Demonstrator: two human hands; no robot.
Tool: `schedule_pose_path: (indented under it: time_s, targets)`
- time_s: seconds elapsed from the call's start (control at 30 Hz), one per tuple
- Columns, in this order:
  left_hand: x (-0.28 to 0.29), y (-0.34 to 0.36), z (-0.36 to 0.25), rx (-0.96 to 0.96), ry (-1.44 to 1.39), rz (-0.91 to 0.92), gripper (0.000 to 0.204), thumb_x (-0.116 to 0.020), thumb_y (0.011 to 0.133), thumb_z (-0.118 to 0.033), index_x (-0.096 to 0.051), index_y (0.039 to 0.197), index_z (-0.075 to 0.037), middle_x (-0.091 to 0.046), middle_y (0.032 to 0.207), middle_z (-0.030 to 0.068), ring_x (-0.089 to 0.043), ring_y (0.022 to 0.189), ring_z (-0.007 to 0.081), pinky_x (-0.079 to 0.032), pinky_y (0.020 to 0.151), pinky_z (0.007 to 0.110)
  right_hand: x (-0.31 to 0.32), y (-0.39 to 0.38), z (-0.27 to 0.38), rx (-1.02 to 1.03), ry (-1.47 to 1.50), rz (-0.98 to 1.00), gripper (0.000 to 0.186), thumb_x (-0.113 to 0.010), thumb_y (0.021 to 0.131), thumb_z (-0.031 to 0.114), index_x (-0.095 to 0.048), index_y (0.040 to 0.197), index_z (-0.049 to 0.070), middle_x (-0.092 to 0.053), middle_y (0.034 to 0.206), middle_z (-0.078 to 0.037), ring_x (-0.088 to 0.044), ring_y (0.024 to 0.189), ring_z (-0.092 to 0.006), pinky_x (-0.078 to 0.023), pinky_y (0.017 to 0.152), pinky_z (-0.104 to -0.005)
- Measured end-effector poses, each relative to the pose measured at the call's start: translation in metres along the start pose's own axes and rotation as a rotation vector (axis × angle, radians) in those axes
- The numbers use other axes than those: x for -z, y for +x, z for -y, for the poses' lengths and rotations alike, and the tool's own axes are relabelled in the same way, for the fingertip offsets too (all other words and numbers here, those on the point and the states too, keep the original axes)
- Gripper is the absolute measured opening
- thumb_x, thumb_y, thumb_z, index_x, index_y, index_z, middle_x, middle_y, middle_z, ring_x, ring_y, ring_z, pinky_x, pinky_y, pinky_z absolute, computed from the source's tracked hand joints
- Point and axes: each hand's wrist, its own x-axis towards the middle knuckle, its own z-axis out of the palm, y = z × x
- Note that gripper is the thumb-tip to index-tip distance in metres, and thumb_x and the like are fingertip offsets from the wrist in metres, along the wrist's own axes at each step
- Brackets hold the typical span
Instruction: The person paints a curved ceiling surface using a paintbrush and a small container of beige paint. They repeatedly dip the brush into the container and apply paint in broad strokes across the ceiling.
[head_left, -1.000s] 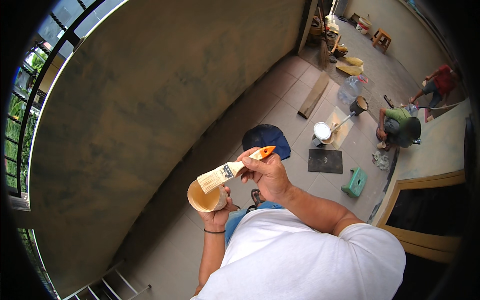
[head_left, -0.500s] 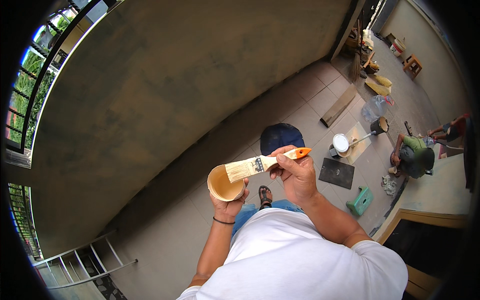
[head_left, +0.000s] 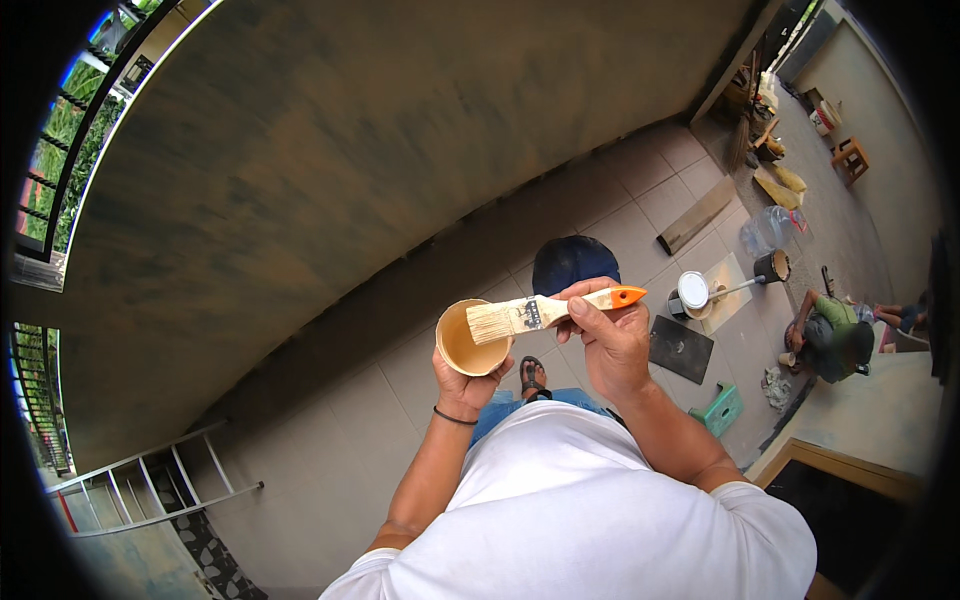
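Observation:
A cream-coloured cup (head_left: 462,362) with a yellowish inside is gripped by my left hand (head_left: 465,388), its mouth facing up toward me. My right hand (head_left: 615,350) pinches the pale handle of a flat paintbrush (head_left: 545,313) with an orange end. The brush's whitish bristles hang over the cup's opening, level with its right part. Whether the bristles touch the inside of the cup I cannot tell. A dark patchy wall (head_left: 330,180) rises to the left.
An aluminium ladder (head_left: 150,490) lies lower left. On the tiles are a dark blue round thing (head_left: 575,262), a black board (head_left: 681,349), a white-lidded can (head_left: 692,291), a green stool (head_left: 717,410), a plank (head_left: 697,215) and a clear bottle (head_left: 768,232). Another person (head_left: 832,335) crouches at the right.
The view has shifted, so the surroundings sit differently. Cup and brush appear slightly further right and higher, and the bristles lie a little further inside the cup's outline. Both grips stay the same.

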Motion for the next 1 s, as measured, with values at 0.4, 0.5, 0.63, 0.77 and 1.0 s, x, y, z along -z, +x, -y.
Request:
schedule_pose_path:
  time_s: [0.4, 0.5, 0.63, 0.77, 1.0]
  targets:
    - [0.008, 0.012, 0.002, 0.003, 0.057, 0.002, 0.066, -0.048, 0.103, -0.061, -0.064, 0.143, -0.012, -0.072, 0.133, 0.0151, -0.074, 0.113, 0.0369, -0.067, 0.078, 0.051, 0.008, 0.002, -0.008, 0.008, -0.022, 0.002, 0.017, -0.072, 0.103, 0.013, -0.072, 0.114, 0.0, -0.079, 0.105, -0.016, -0.075, 0.09, -0.017, -0.06, 0.071, -0.03]
    - [0.006, 0.013, 0.002, -0.007, 0.086, -0.008, 0.064, -0.048, 0.103, -0.06, -0.066, 0.142, -0.013, -0.073, 0.133, 0.0145, -0.075, 0.111, 0.0356, -0.066, 0.076, 0.051, 0.011, 0.0, -0.01, 0.028, -0.053, -0.004, 0.017, -0.073, 0.103, 0.012, -0.072, 0.114, 0.0, -0.079, 0.104, -0.016, -0.075, 0.09, -0.0169, -0.06, 0.071, -0.0301]
    - [0.003, 0.011, -0.001, -0.009, 0.104, 0.008, 0.061, -0.049, 0.103, -0.06, -0.067, 0.14, -0.014, -0.073, 0.132, 0.0136, -0.075, 0.112, 0.0345, -0.067, 0.076, 0.052, 0.008, -0.001, -0.01, 0.091, -0.109, 0.015, 0.016, -0.074, 0.102, 0.01, -0.073, 0.114, 0.0, -0.08, 0.104, -0.016, -0.075, 0.089, -0.0159, -0.06, 0.072, -0.0296]
    - [0.006, 0.014, 0.002, 0.0, 0.115, -0.019, 0.062, -0.051, 0.102, -0.061, -0.067, 0.139, -0.014, -0.073, 0.132, 0.012, -0.073, 0.116, 0.0354, -0.067, 0.077, 0.051, 0.009, -0.003, -0.007, 0.158, -0.202, 0.047, 0.015, -0.074, 0.103, 0.009, -0.073, 0.114, -0.001, -0.08, 0.104, -0.016, -0.076, 0.091, -0.0145, -0.063, 0.075, -0.0302]
    - [0.027, 0.016, 0.0, -0.016, 0.105, 0.029, 0.063, -0.079, 0.092, -0.054, -0.067, 0.137, -0.013, -0.07, 0.136, 0.0104, -0.068, 0.125, 0.0318, -0.064, 0.098, 0.05, 0.009, -0.009, -0.014, 0.178, -0.466, 0.213, 0.018, -0.076, 0.102, 0.012, -0.074, 0.116, 0.001, -0.078, 0.105, -0.011, -0.076, 0.099, -0.0158, -0.062, 0.088, -0.031]
